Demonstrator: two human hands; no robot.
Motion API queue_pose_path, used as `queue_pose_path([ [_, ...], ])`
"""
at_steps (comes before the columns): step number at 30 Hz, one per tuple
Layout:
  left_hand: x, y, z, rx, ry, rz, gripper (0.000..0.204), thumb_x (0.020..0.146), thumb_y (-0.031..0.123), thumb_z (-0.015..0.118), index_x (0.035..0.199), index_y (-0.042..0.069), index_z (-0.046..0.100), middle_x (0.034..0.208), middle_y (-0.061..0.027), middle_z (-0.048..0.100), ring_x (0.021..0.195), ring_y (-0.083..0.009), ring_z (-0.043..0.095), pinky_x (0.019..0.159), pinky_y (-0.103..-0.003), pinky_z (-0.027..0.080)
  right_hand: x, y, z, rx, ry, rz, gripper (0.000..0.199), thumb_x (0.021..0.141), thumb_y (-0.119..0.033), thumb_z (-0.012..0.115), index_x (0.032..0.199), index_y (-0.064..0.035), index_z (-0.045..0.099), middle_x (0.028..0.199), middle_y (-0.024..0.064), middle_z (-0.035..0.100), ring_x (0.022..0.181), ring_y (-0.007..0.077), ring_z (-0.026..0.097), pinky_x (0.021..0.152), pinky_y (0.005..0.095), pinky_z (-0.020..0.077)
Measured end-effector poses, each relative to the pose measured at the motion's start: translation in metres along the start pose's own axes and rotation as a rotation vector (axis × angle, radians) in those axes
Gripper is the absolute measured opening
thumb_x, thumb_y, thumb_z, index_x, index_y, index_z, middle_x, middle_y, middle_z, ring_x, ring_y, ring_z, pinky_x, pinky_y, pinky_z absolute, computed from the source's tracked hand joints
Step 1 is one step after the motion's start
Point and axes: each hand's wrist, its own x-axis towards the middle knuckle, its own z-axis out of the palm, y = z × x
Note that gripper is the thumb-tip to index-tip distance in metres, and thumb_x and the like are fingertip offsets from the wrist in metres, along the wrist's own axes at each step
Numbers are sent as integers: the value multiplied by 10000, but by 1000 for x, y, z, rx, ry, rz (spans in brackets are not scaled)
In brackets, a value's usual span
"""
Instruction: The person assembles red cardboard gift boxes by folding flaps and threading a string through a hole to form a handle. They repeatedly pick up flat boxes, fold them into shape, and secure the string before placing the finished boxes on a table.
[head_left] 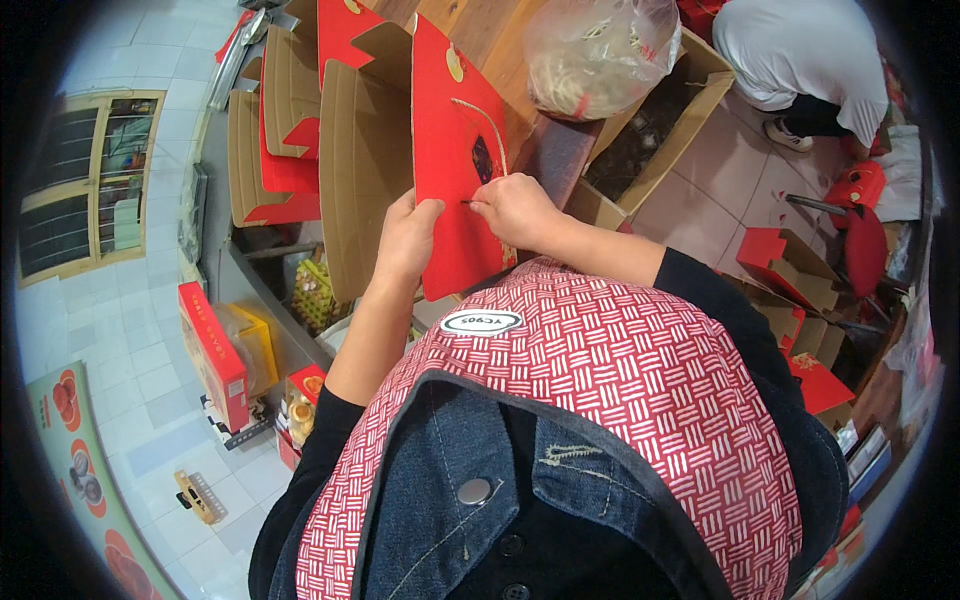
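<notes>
A red gift box [450, 150] of brown-backed cardboard stands opened out in front of me. My left hand [405, 237] is closed on its near edge, thumb on the red face and fingers behind on the brown side. A pale cord handle [487, 115] loops out of the red panel and runs down to my right hand [517, 210]. That hand is closed in a pinch against the panel, at a small dark spot that is a hole or the cord's tip. Its fingers partly cover the cord's lower end.
More opened red boxes [287, 140] stand to the left. Beyond my right hand, a clear plastic bag [590, 70] of pale cords sits by a deep carton [690, 100]. A person in white [800, 50] bends over at far right, near red boxes [795, 265] on the floor.
</notes>
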Motion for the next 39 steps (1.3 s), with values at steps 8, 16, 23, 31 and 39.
queue_pose_path([
  [8, 5, -1, -6, 117, 22, 1, 282, 795, 107, 452, 1016, -28, 564, 855, -54, 600, 728, -116, 545, 660, -258, 435, 5, -16, -8, -268, -123, -69, 158, 713, -149, 535, 707, -39, 649, 742, 164, 627, 718, 308, 620, 631, 423, 499],
  [16, -4, -2, -20, -49, -117, 102, 362, 794, 64, 401, 1126, -13, 522, 1035, -75, 579, 912, -163, 550, 793, -280, 434, 15, -43, -9, -351, -215, -66, 134, 593, -117, 565, 631, -15, 644, 708, 201, 622, 670, 321, 630, 577, 424, 510],
  [23, -20, 20, -15, -53, -172, 0, 343, 827, 190, 428, 1094, 0, 528, 1009, -87, 583, 888, -176, 555, 787, -305, 436, 21, -33, 8, -188, -86, -66, 130, 588, -81, 562, 629, 23, 628, 640, 241, 582, 608, 376, 595, 564, 437, 484],
  [31, 13, 7, -32, 114, -453, -66, 339, 880, 230, 472, 1147, 22, 500, 1054, -75, 580, 912, -202, 581, 756, -338, 489, 19, -48, 13, -348, -159, -174, 174, 639, -117, 540, 683, 10, 651, 712, 209, 626, 665, 332, 630, 576, 420, 508],
  [39, 33, -4, -23, -29, -574, -191, 413, 868, 307, 499, 1179, 36, 494, 1084, -92, 570, 935, -194, 566, 786, -346, 475, 14, -50, 2, -325, -193, -43, 174, 651, -122, 534, 693, -8, 657, 735, 203, 635, 673, 310, 645, 584, 423, 519],
])
